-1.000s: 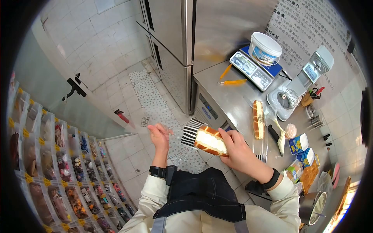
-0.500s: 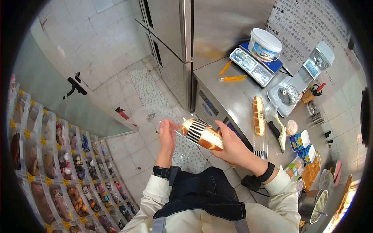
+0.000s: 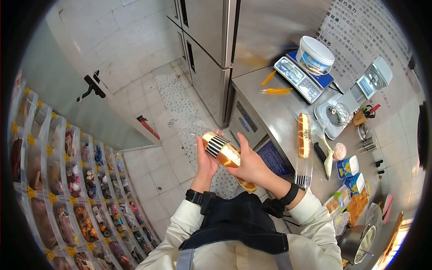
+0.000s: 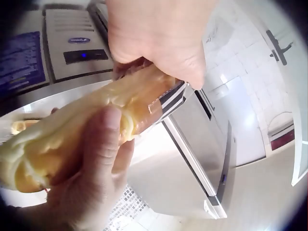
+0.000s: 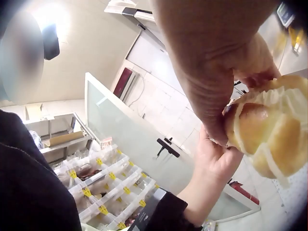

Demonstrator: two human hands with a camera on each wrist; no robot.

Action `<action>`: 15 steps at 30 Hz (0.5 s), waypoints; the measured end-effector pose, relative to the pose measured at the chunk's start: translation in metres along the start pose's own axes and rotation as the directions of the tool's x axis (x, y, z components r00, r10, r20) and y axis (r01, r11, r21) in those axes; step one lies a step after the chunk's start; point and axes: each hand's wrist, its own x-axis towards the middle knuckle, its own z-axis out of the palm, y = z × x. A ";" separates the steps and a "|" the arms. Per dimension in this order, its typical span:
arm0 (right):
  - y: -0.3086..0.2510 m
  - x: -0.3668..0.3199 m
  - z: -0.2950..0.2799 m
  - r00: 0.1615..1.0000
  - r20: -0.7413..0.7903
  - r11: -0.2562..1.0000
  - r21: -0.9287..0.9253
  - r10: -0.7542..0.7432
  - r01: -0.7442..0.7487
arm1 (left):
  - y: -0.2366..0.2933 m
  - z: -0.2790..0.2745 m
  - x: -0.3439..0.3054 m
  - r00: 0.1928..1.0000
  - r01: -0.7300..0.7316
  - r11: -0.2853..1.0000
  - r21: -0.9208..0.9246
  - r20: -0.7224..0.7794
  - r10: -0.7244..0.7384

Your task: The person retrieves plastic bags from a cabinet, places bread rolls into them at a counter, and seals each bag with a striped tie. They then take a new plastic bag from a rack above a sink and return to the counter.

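A cream-filled bread roll (image 3: 230,155) in a clear bag with a black-and-white striped band (image 3: 217,145) slants between both hands in the head view. My left hand (image 3: 208,162) grips its far, banded end, with fingertips showing beyond it. Around the middle of the roll, my right hand (image 3: 254,167) holds on; the near end sticks out below the palm. In the left wrist view, the left hand (image 4: 159,38) covers the banded end, and the right thumb presses the side of the roll (image 4: 62,130). The right wrist view shows the roll's rounded end (image 5: 269,134) close up.
Another bagged roll (image 3: 303,137) lies on the steel counter (image 3: 274,119) at the right, beside a piping bag (image 3: 328,162), scale (image 3: 299,81), mixer (image 3: 335,119) and tubs (image 3: 348,167). Clear bins (image 3: 74,180) stand at the left, a steel fridge (image 3: 209,54) ahead.
The striped band has come farther along the roll toward the right hand. The left hand, earlier apart from the roll, has closed round its end. Both hands are closer together.
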 end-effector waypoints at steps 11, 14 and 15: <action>0.002 -0.008 0.003 0.987 0.031 0.974 -0.157 -0.161 0.164 | -0.012 -0.031 -0.004 0.967 0.025 0.995 -0.098 -0.251 -0.049; -0.003 -0.036 -0.008 0.983 -0.030 0.971 -0.168 -0.180 0.173 | -0.006 -0.037 0.000 0.950 -0.072 0.988 -0.133 -0.310 0.028; -0.002 -0.040 -0.006 0.983 -0.021 0.970 -0.166 -0.182 0.176 | -0.006 -0.040 0.002 0.948 -0.078 0.988 -0.135 -0.318 0.031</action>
